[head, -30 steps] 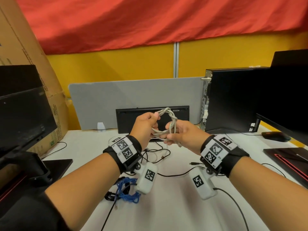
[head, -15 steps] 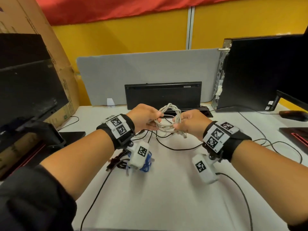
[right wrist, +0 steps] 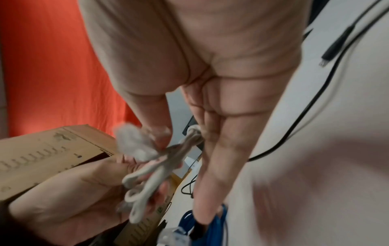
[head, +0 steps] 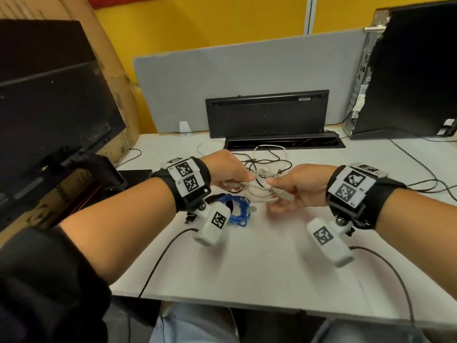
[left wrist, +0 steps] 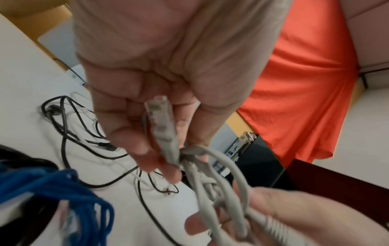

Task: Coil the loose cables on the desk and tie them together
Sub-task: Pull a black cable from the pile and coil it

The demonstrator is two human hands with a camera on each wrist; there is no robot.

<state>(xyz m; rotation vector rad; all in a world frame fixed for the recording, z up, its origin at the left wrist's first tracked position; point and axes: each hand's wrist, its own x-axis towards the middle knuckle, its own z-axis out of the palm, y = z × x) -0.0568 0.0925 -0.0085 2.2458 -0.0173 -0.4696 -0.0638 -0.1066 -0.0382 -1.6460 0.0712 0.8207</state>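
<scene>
Hands (head: 230,169) (head: 296,186) gripping grey cable coil (head: 259,189), blue coil (head: 238,209) beside, bare desk (head: 247,263) toward near edge

I am seeing the white desk (head: 259,268) carrying a coiled blue cable (head: 238,209), loose black cables (head: 262,164) and a black computer tower (head: 408,70).

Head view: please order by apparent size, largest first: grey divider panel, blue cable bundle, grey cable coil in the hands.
1. Grey divider panel, clearly largest.
2. Blue cable bundle and grey cable coil look alike in size; both are partly hidden by the hands and wrist cameras, so I do not rank them.
</scene>
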